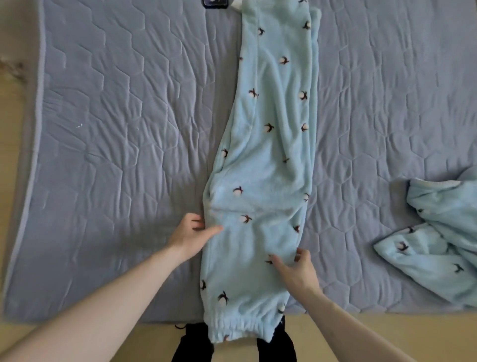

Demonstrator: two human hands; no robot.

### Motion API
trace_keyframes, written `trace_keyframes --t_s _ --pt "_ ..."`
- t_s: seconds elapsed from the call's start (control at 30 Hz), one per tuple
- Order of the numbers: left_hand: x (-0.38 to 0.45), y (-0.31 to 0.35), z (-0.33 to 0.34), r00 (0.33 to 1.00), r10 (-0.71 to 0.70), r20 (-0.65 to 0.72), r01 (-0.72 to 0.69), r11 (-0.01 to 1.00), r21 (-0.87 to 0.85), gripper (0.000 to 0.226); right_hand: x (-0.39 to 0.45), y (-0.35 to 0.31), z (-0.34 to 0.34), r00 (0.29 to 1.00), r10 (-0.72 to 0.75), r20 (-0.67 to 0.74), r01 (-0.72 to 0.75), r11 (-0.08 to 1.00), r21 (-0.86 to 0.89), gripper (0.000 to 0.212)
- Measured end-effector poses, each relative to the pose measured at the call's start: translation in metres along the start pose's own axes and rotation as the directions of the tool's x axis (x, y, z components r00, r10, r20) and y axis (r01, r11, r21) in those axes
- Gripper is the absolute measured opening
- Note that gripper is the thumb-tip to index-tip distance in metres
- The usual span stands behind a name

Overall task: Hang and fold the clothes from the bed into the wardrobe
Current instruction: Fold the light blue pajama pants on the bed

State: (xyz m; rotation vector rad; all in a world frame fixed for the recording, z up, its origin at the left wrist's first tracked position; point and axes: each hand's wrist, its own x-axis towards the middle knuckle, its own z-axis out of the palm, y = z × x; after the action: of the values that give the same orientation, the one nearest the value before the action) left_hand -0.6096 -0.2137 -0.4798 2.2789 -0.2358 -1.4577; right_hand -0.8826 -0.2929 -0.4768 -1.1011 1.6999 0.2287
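Note:
Light blue fleece pajama pants [268, 144] with small dark-and-white prints lie lengthwise on the grey quilted bed [116, 134], legs folded onto each other. The elastic cuff hangs over the near edge. My left hand [191, 233] rests at the pants' left edge, fingers pinching or pressing the fabric there. My right hand [296, 267] lies flat on the right side of the pants, fingers spread on the cloth. A matching light blue fleece garment [433, 248] lies crumpled at the right of the bed.
A dark phone-like object [214, 3] lies at the far edge of the bed, beside the pants' far end. Wooden floor [15, 181] shows left of the bed and in front of it. My dark-clothed legs [193, 346] stand at the bed's near edge.

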Motion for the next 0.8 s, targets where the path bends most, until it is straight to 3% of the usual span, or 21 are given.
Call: trace_keyframes --t_s 0.1,0.2,0.3,0.37,0.43,0.6,0.8 --pt "-0.035 -0.045 0.004 0.973 -0.130 0.192 0.102 0.984 0.148 0.058 -0.021 0.022 0.011 0.996 0.085 -0.005 -0.084 0.985 -0.153 0.094" --pt "-0.058 -0.081 0.015 0.953 -0.178 0.244 0.148 0.979 0.139 0.047 -0.037 0.035 0.020 0.985 0.170 0.009 -0.166 0.969 -0.181 0.108" --pt "-0.074 -0.102 0.030 0.954 -0.167 0.247 0.166 0.986 0.025 0.036 -0.050 0.045 0.026 0.969 0.205 0.140 -0.193 0.977 -0.090 0.080" --pt "-0.081 -0.108 0.038 0.952 -0.164 0.257 0.176 0.984 -0.025 0.031 -0.055 0.052 0.025 0.973 0.181 0.144 -0.165 0.980 -0.114 0.041" --pt "-0.089 -0.111 0.042 0.951 -0.168 0.261 0.186 0.981 -0.047 0.037 -0.061 0.057 0.021 0.981 0.147 0.124 -0.138 0.988 -0.073 0.021" --pt "-0.110 -0.109 0.040 0.961 -0.178 0.213 0.180 0.984 0.011 0.048 -0.082 0.063 0.011 0.976 0.137 0.167 -0.124 0.988 -0.088 0.010" --pt "-0.145 -0.112 0.042 0.913 -0.313 0.261 0.271 0.945 0.182 0.043 -0.120 0.080 0.002 0.927 0.259 0.273 -0.202 0.955 -0.219 0.030"
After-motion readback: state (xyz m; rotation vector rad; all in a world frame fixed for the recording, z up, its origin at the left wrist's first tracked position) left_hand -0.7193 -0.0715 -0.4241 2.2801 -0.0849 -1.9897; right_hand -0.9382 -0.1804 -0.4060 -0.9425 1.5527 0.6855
